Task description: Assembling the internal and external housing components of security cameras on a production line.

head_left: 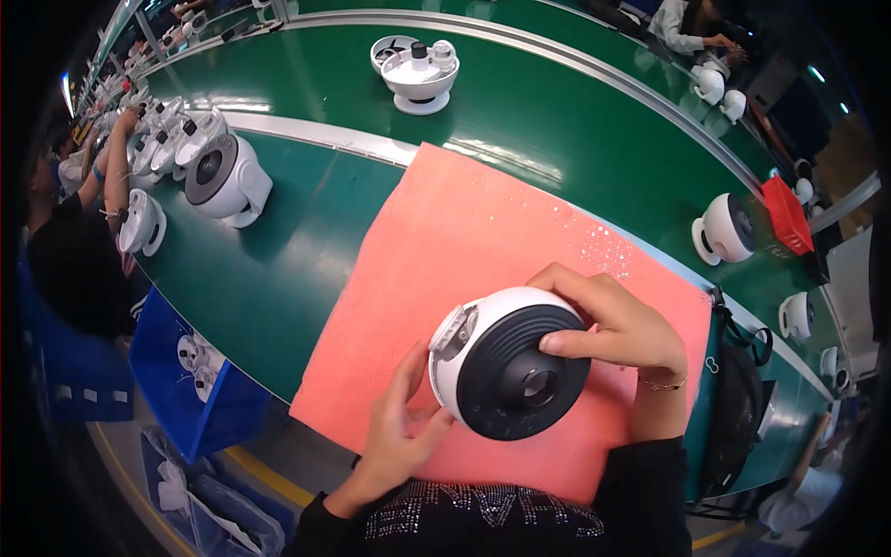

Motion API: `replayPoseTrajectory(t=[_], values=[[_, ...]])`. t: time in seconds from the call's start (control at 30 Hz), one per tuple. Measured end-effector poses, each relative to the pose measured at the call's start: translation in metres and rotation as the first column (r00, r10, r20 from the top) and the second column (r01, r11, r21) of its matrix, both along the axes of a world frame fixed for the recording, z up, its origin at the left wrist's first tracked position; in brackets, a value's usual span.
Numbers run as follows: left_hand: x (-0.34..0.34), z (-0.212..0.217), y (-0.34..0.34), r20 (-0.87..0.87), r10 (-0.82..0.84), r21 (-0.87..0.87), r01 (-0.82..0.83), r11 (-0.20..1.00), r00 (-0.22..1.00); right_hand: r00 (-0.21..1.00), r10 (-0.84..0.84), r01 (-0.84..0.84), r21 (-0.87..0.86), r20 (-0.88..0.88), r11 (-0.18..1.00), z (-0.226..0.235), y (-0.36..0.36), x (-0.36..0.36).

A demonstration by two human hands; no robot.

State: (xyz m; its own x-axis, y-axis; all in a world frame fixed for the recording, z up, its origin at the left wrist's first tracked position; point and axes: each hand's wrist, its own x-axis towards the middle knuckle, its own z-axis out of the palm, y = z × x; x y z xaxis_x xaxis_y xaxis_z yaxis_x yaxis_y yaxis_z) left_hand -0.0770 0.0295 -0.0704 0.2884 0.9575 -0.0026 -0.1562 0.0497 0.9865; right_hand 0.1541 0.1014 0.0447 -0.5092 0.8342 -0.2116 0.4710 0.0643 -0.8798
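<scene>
— What's the biggest thing in view?
— The long green desk [306, 269], curving away to both sides, with a shinier green belt [575, 121] running along its far half.

— And on it?
— A salmon-pink mat [464, 241] lies on the near part of the desk, straight ahead of the person. Over its near end the person holds a rounded white fan housing [506, 362] with a black ribbed front ring facing up toward the camera.

— How are the hands placed?
— The right hand [622, 330] wraps over the top right of the housing, its fingers [566, 342] pressed on the black ring, grasping the housing. The left hand [399, 436] sits at the lower left, fingers touching the white shell near a small grey clip, steadying it rather than closing round it.

— Anything else around?
— A similar white unit with a grey face [223, 176] stands on the desk to the left, well apart from the mat. A white bowl-shaped part [420, 79] stands on the belt beyond. Another white unit [724, 227] stands to the right, beside a red bin [787, 215]. A blue crate [186, 371] stands below the desk's left edge.
</scene>
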Motion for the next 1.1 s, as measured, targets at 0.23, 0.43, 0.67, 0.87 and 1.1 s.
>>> replayPoseTrajectory(t=[0.23, 0.43, 0.67, 0.87, 1.1], values=[[-0.010, -0.006, 0.033, -0.156, -0.116, 0.194, 0.145, 0.970, 0.981, 0.997, 0.073, -0.075, -0.040, -0.035, 0.996, -0.001, 0.001, -0.001], [-0.016, 0.023, 0.048, -0.233, -0.091, 0.038, 0.103, 0.994, 0.968, 0.999, 0.039, -0.037, -0.065, 0.021, 0.997, 0.003, -0.001, 0.008], [-0.025, 0.028, 0.006, -0.508, 0.030, 0.480, 0.255, 0.840, 0.861, 1.000, 0.021, -0.019, -0.213, 0.008, 0.977, 0.005, 0.011, 0.017], [-0.031, 0.035, 0.023, -0.660, 0.056, 0.477, 0.361, 0.801, 0.749, 0.997, -0.069, 0.072, -0.073, 0.039, 0.995, 0.002, 0.007, -0.002], [-0.037, 0.023, 0.033, -0.380, -0.025, 0.211, 0.113, 0.971, 0.925, 0.981, -0.119, 0.121, -0.005, 0.154, 0.993, -0.001, 0.005, -0.014]])
